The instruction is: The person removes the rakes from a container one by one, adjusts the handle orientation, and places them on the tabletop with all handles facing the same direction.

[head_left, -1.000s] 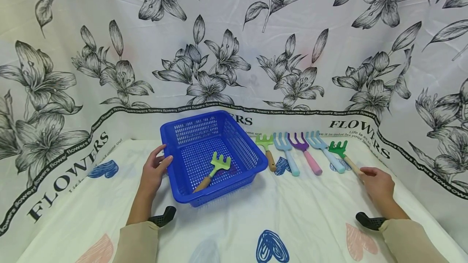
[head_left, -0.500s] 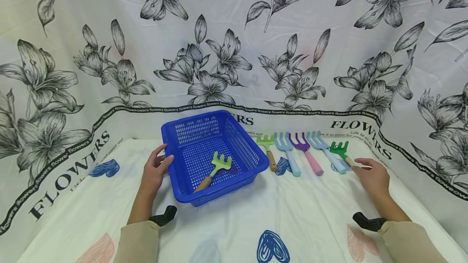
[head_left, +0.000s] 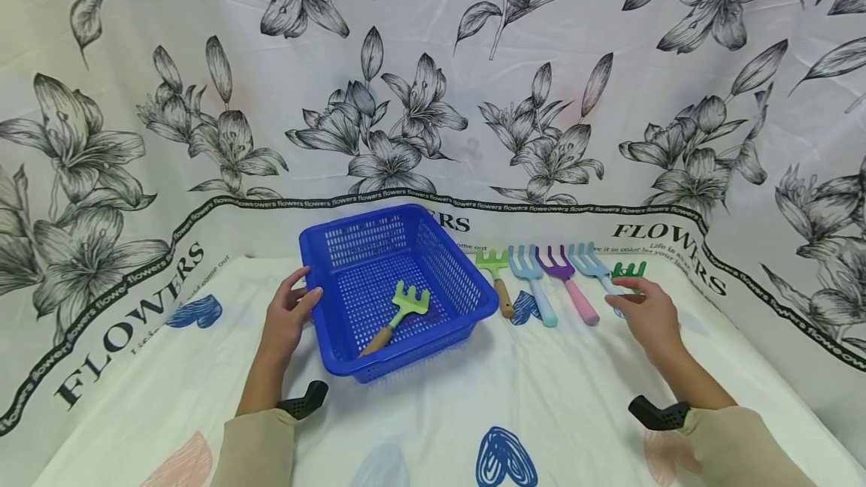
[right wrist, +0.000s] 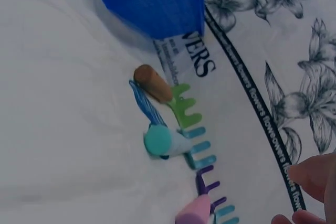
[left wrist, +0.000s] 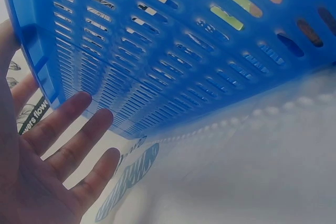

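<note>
My left hand point(head_left: 287, 314) rests against the left rim of a blue plastic basket point(head_left: 325, 344), thumb and forefinger at the rim. In the left wrist view its other fingers point(left wrist: 84, 140) spread out straight below the rim. Inside the basket lies a light green hand rake point(head_left: 409, 299) with a wooden handle. My right hand point(head_left: 646, 314) reaches over the handle of a light blue hand rake point(head_left: 590, 261), thumb and fingers parted. Beyond it a dark green hand rake point(head_left: 629, 269) shows only its tines; the hand hides the rest.
Left of the right hand, more hand rakes lie in a row: a purple one with a pink handle point(head_left: 582, 303), another light blue one point(head_left: 539, 299) and a light green one with a wooden handle point(head_left: 502, 299). A flowered curtain point(head_left: 433, 96) hangs close behind the white cloth point(head_left: 433, 419).
My right hand has let go of the dark green rake's handle and moved left to the light blue rake beside it. The left hand and basket have stayed in place.
</note>
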`<state>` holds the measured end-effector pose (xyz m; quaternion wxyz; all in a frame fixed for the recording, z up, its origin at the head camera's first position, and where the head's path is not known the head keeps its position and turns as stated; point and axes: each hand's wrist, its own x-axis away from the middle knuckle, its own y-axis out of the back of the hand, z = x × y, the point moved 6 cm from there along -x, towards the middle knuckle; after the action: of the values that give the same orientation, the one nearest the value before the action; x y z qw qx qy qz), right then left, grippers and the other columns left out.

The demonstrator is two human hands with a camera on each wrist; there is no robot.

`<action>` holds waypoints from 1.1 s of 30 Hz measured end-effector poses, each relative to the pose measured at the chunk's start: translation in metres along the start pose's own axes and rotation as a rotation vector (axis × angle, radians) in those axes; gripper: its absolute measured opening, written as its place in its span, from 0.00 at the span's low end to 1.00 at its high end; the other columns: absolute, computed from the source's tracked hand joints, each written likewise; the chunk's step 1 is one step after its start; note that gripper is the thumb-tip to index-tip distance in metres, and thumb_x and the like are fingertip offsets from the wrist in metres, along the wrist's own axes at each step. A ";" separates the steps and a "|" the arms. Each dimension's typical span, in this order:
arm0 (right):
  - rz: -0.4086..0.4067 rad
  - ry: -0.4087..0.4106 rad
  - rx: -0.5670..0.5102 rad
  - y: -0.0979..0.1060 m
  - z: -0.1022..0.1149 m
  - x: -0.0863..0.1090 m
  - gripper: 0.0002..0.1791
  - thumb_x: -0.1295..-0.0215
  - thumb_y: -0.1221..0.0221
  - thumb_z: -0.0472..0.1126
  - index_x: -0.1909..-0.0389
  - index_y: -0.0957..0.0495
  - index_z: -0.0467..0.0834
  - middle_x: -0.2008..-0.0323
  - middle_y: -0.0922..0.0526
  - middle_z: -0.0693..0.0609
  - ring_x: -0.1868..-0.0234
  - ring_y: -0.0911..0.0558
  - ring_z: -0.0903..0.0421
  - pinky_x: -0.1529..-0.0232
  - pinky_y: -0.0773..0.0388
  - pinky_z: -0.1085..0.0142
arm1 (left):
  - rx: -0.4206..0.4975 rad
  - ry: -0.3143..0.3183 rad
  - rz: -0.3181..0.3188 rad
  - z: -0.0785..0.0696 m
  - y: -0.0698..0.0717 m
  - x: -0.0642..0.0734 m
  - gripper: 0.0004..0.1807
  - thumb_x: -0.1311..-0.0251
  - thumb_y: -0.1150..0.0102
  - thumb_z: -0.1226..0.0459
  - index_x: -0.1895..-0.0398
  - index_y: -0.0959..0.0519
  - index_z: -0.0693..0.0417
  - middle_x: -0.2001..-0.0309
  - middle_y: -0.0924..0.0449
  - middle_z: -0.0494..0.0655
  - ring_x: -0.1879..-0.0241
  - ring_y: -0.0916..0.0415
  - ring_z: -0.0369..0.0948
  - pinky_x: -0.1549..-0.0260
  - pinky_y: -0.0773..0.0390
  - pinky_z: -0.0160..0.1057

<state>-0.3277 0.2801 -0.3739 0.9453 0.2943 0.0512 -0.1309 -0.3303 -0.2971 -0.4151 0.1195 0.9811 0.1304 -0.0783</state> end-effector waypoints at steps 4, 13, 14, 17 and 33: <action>0.033 0.048 -0.024 -0.009 0.014 0.004 0.26 0.32 0.40 0.48 0.38 0.28 0.39 0.35 0.37 0.37 0.44 0.26 0.40 0.59 0.25 0.60 | -0.001 0.004 0.002 0.001 0.000 -0.001 0.37 0.34 0.46 0.45 0.24 0.44 0.41 0.36 0.34 0.62 0.38 0.33 0.56 0.41 0.32 0.58; 0.087 0.153 -0.051 -0.034 0.054 0.011 0.27 0.34 0.38 0.48 0.39 0.27 0.39 0.36 0.35 0.39 0.44 0.24 0.41 0.57 0.19 0.62 | -0.014 -0.005 -0.003 0.000 -0.001 -0.001 0.37 0.33 0.46 0.45 0.25 0.44 0.41 0.36 0.33 0.61 0.39 0.32 0.56 0.42 0.31 0.57; 0.095 0.168 -0.054 -0.037 0.058 0.011 0.26 0.34 0.38 0.48 0.39 0.28 0.39 0.36 0.34 0.39 0.44 0.24 0.41 0.55 0.19 0.59 | -0.013 -0.005 -0.002 0.000 -0.001 -0.001 0.37 0.34 0.47 0.45 0.25 0.44 0.41 0.36 0.33 0.61 0.39 0.32 0.56 0.42 0.31 0.57; 0.123 0.207 -0.060 -0.048 0.068 0.012 0.25 0.34 0.38 0.45 0.39 0.28 0.39 0.38 0.32 0.40 0.44 0.23 0.42 0.51 0.21 0.52 | -0.012 -0.003 0.001 0.000 -0.001 -0.002 0.37 0.34 0.47 0.45 0.24 0.44 0.41 0.36 0.33 0.61 0.39 0.32 0.56 0.42 0.31 0.57; 0.253 0.434 -0.052 -0.096 0.124 0.022 0.26 0.37 0.35 0.41 0.38 0.28 0.45 0.38 0.32 0.46 0.49 0.20 0.48 0.50 0.21 0.54 | -0.012 -0.015 -0.003 0.000 0.000 -0.001 0.36 0.33 0.47 0.46 0.24 0.44 0.41 0.36 0.33 0.62 0.39 0.32 0.56 0.42 0.31 0.58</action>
<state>-0.3312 0.1291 -0.3280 0.9283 0.2953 0.2190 0.0559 -0.3309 -0.2972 -0.4147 0.1261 0.9796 0.1316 -0.0848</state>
